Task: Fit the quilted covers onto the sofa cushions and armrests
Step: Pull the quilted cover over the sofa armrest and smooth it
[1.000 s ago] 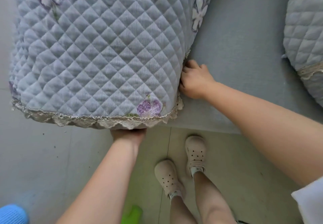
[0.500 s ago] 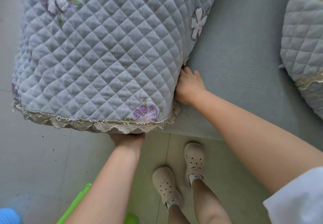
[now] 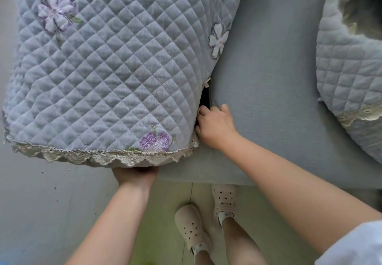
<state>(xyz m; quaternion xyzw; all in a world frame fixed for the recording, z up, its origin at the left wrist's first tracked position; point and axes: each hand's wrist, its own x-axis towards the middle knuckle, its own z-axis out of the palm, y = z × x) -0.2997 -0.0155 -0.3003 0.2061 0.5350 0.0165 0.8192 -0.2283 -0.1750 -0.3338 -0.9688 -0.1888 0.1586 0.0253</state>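
Seen from above, a quilted cover [image 3: 115, 68], pale blue-grey with embroidered flowers [image 3: 54, 12] and a scalloped lace trim [image 3: 99, 157], is drawn over the armrest and lies just beside the left edge of the bare seat cushion [image 3: 266, 83]. A dark gap [image 3: 205, 97] is seen between the cover's right side and the seat cushion. The right hand [image 3: 215, 126] is set at the front of that gap, touching both; its fingers are curled together against the cover's side edge, with the tips hidden in the fold, so whether cloth is pinched cannot be told. The left hand [image 3: 135, 175] is placed under the front edge of the cover, below the lace trim; only the back of the hand and the wrist are shown, and the state of its fingers cannot be told. A second quilted cover [image 3: 347, 64], also lace-edged, lies bunched at the right edge of the seat cushion, well apart from both hands. Two feet in pale perforated clogs [image 3: 191, 225] are seen on the tiled floor [image 3: 41, 202] before the sofa.
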